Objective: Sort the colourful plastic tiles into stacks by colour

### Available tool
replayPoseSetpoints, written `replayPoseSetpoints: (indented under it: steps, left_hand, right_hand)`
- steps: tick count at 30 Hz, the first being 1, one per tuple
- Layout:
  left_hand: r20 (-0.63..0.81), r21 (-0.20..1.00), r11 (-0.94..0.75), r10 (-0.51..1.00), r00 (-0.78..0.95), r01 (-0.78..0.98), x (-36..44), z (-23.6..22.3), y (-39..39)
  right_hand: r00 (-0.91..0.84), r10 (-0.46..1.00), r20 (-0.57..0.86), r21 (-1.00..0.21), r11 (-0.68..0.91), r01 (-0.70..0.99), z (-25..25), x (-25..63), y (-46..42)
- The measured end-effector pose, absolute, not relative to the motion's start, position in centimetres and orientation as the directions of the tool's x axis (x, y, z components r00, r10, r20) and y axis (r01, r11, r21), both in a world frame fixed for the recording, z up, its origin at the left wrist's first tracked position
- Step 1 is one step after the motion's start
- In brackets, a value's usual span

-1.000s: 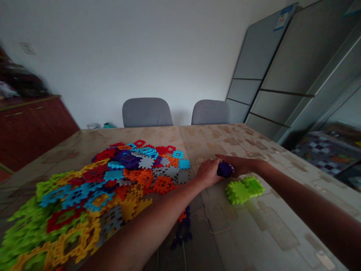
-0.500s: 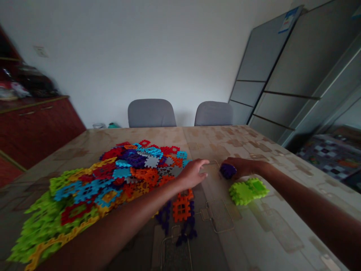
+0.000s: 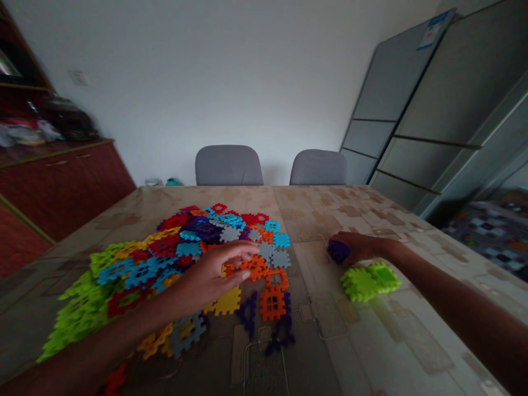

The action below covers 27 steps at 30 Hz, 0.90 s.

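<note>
My left hand (image 3: 220,269) hovers over the near right part of a heap of colourful interlocking plastic pieces (image 3: 144,272), fingers stretched out and nothing between them. Beneath it lie orange and yellow pieces (image 3: 228,301). On the right, my right hand (image 3: 358,247) has its fingers closed round a small purple block (image 3: 339,251) of interlocking pieces, low over the table; its fingertips are partly hidden. Just in front of that hand rests a lime green block (image 3: 370,280) put together from toothed pieces.
Loose orange (image 3: 272,304) and dark purple pieces (image 3: 282,333) lie at the heap's right side on the patterned table (image 3: 330,209). Two grey chairs (image 3: 229,166) stand at the far edge. A red-brown cabinet (image 3: 61,181) is on the left, a tall grey cabinet (image 3: 383,88) on the right.
My left hand has moved left, from the gap beside the heap back over the pieces. The right hand stays by the green block with the purple block. The view has shifted slightly.
</note>
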<state>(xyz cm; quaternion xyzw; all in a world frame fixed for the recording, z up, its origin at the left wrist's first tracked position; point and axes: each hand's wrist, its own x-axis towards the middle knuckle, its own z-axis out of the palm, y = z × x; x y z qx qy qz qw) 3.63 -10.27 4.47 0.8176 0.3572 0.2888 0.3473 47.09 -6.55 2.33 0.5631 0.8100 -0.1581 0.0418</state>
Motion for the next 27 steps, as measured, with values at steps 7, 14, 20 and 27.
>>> replayPoseSetpoints:
  steps: [7,14,20,27]
  left_hand:
    - [0.237,0.685,-0.433,0.893,0.382,0.586,-4.2,3.8,-12.3]
    - [0.233,0.586,-0.4,0.916,0.326,0.705,-9.8,0.6,-15.6]
    - [0.19,0.403,-0.564,0.822,0.537,0.721,-9.4,-1.5,-17.4]
    - [0.159,0.505,-0.611,0.76,0.63,0.609,-8.7,-2.0,-18.5]
  right_hand:
    - [-0.342,0.936,-0.085,-0.289,0.306,0.907,5.7,46.8,-7.3]
    - [-0.536,0.833,0.136,-0.378,0.544,0.749,6.9,36.1,-13.9]
    - [-0.718,0.696,-0.016,-0.441,0.639,0.63,3.0,24.9,-19.5]
    - [-0.697,0.717,0.001,-0.363,0.65,0.668,0.5,20.9,-19.7]
